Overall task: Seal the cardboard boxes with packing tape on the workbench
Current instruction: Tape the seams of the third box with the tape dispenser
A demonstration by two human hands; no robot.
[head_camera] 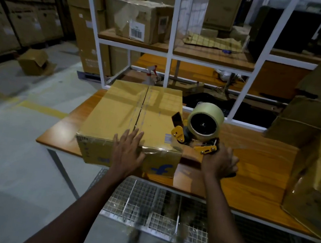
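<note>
Left hand (127,151) is pressing flat, fingers spread, on the near top edge of the cardboard box (132,116), not gripping anything. Right hand (218,164) is wrapping tight around the tape dispenser (196,133) handle, just right of the box's near corner. Box is sitting on the wooden workbench (250,171), overhanging the near edge slightly. Corrugated board, stiff at edges, likely flexing mid-flap; centre seam (142,107) running away from the left fingertips already looks glossy with tape. Probably light: brace at the edge, not mid-panel. Dispenser: yellow metal plates, tan roll, rigid; blade area sharp.
</note>
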